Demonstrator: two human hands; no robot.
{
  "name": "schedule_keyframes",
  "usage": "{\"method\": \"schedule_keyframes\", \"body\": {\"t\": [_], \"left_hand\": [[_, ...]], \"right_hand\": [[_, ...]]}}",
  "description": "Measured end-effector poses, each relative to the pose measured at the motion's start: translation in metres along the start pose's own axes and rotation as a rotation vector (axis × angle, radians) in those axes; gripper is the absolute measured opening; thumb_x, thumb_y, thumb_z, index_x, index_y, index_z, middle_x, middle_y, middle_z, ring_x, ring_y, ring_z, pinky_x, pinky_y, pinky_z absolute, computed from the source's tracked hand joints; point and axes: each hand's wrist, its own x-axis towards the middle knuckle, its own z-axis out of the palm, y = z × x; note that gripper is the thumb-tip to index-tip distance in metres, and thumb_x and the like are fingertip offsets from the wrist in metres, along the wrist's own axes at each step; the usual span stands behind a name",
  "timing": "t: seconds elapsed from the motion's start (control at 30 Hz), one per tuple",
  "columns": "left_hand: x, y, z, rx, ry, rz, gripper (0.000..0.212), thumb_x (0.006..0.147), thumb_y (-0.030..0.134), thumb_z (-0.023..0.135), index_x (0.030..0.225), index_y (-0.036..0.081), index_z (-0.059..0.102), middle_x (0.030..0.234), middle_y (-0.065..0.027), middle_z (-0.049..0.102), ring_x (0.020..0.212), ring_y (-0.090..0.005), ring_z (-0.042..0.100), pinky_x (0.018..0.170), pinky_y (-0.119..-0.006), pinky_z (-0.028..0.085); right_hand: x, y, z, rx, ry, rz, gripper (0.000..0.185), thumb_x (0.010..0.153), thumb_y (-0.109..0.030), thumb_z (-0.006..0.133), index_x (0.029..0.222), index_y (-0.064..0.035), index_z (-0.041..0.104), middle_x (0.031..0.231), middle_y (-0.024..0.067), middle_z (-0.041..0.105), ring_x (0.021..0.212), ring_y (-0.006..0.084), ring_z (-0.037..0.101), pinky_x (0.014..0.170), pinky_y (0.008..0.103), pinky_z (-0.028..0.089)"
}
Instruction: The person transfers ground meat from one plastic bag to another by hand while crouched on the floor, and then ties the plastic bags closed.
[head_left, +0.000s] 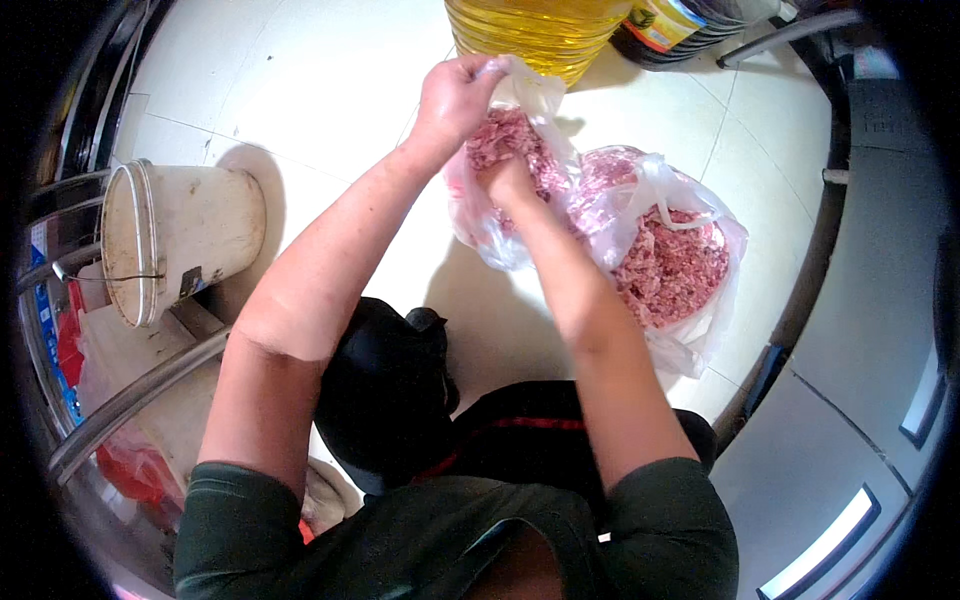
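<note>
Two clear plastic bags of pink minced meat stand side by side on the tiled floor in front of me. At the upper left rim of the left bag (499, 244), my left hand (459, 96) pinches the plastic and holds it up. My right hand (504, 180) reaches into that bag, its fingers sunk in the minced meat (508, 135) and hidden. Whether those fingers grip any meat I cannot see. The right bag (697, 349) lies partly open, with minced meat (675, 274) showing at its mouth. A twisted plastic handle crosses its top.
Behind the bags stand a large bottle of yellow oil (536, 34) and a dark-filled plastic bottle (664, 34). A dirty white bucket (202, 229) lies on its side at left, near a metal rack tube (142, 401). Grey cabinet doors (817, 465) flank the right.
</note>
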Motion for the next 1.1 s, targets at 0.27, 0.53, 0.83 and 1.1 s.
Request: {"method": "schedule_keyframes", "body": {"t": [0.27, 0.53, 0.83, 1.1], "left_hand": [[-0.004, -0.016, -0.019, -0.024, -0.047, -0.054, 0.027, 0.087, 0.023, 0.059, 0.102, 0.002, 0.065, 0.091, -0.0098, 0.067, 0.084, -0.0129, 0.060, 0.078, -0.026, 0.047], [-0.004, -0.027, -0.009, 0.058, 0.028, 0.179, 0.029, 0.086, 0.024, 0.058, 0.099, -0.002, 0.064, 0.075, -0.0112, 0.064, 0.068, -0.0163, 0.061, 0.067, -0.030, 0.048], [-0.003, -0.032, -0.007, 0.157, 0.054, 0.206, 0.030, 0.086, 0.023, 0.057, 0.103, -0.001, 0.063, 0.090, -0.0157, 0.066, 0.082, -0.0213, 0.063, 0.076, -0.032, 0.048], [0.000, -0.031, -0.004, 0.272, 0.047, 0.173, 0.027, 0.085, 0.023, 0.057, 0.101, 0.002, 0.063, 0.076, -0.0134, 0.064, 0.066, -0.0195, 0.056, 0.066, -0.030, 0.045]], "right_hand": [[0.055, -0.059, 0.009, -0.580, -0.753, 0.260, 0.033, 0.076, -0.020, 0.055, 0.105, -0.0051, 0.063, 0.109, 0.0168, 0.060, 0.103, 0.0279, 0.058, 0.090, 0.0364, 0.043], [0.010, -0.067, 0.009, -0.910, -0.409, 0.156, 0.051, 0.083, -0.029, 0.050, 0.129, -0.0074, 0.046, 0.129, 0.0187, 0.045, 0.121, 0.0282, 0.043, 0.101, 0.0334, 0.035], [-0.001, -0.150, -0.043, -0.703, -0.553, 0.116, 0.037, 0.073, -0.025, 0.062, 0.102, -0.0012, 0.063, 0.102, 0.0189, 0.062, 0.098, 0.0308, 0.059, 0.086, 0.0369, 0.045], [-0.078, -0.146, -0.142, -0.422, -0.559, -0.400, 0.022, 0.089, -0.020, 0.049, 0.098, -0.0065, 0.063, 0.077, 0.0125, 0.064, 0.073, 0.0262, 0.063, 0.069, 0.0374, 0.049]]}}
